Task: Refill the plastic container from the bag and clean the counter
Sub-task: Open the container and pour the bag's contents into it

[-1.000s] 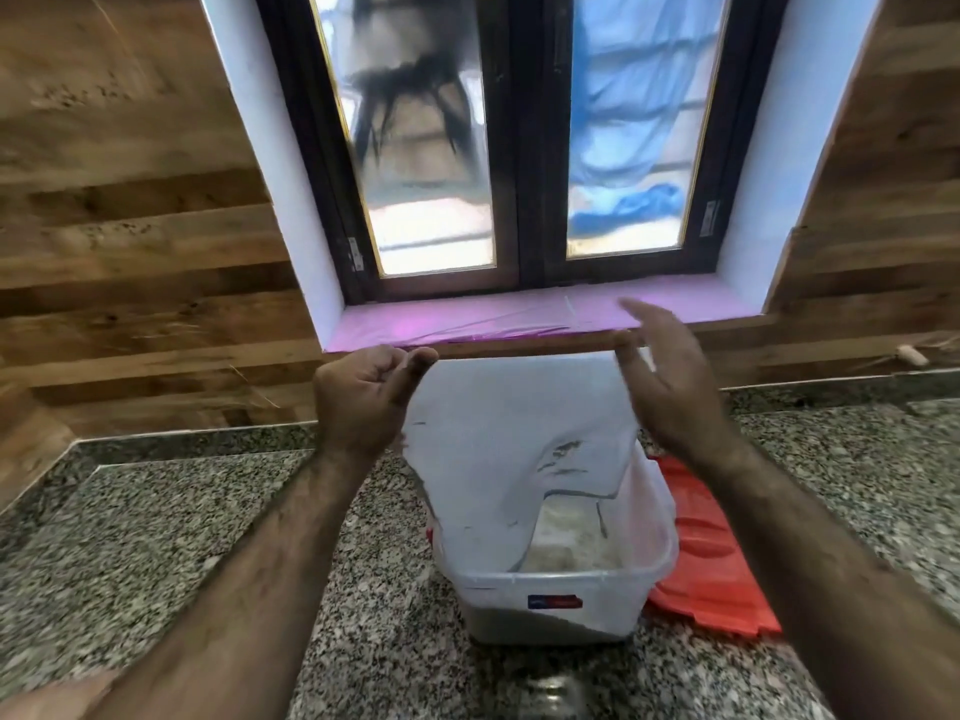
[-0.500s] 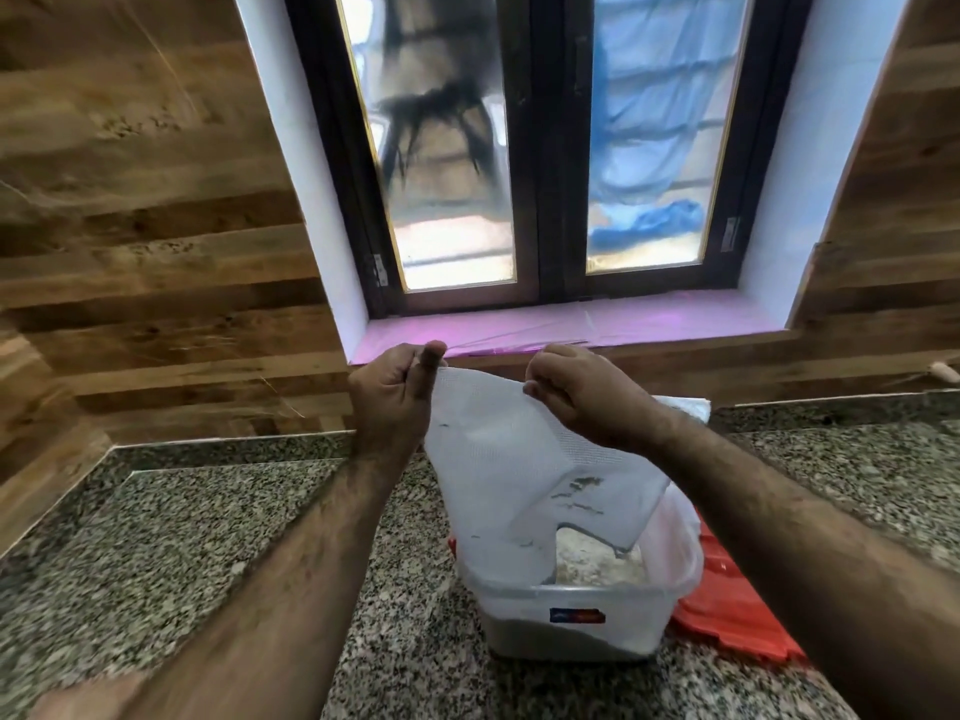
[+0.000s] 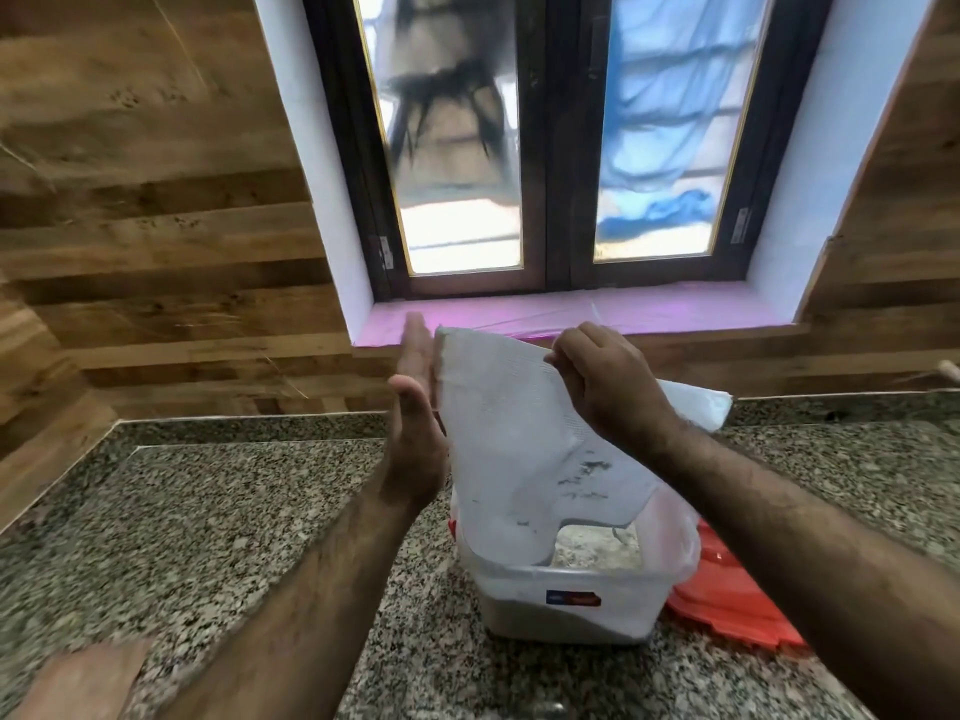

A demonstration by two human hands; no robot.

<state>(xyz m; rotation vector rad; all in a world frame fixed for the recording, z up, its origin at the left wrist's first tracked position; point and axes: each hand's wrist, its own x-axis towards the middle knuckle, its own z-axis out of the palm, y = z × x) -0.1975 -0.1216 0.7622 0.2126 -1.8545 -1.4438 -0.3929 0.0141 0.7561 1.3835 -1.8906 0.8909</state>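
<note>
- Bag (image 3: 519, 439) was a thin white plastic sack, held upside down at frame centre, mouth hanging into the plastic container (image 3: 566, 600) on the granite counter (image 3: 208, 511).
- Judged light, limp and nearly drained; film looked slick, so it should crumple rather than hold shape. Best hold: pinch the upper edge or corners.
- Right hand (image 3: 608, 381) had fingers clamped on the bag's top edge.
- Left hand (image 3: 415, 407) was flat, fingers straight and together, pressed edge-on against the bag's left side, not gripping.
- Container looked rigid, translucent, with pale grainy fill low inside; should stay put.
- Red lid (image 3: 727, 600) lay just right of it, partly hidden.
- Hard to tell: the fill's identity, residue left in the bag, any spill on the counter; bag's far corner blurred.
</note>
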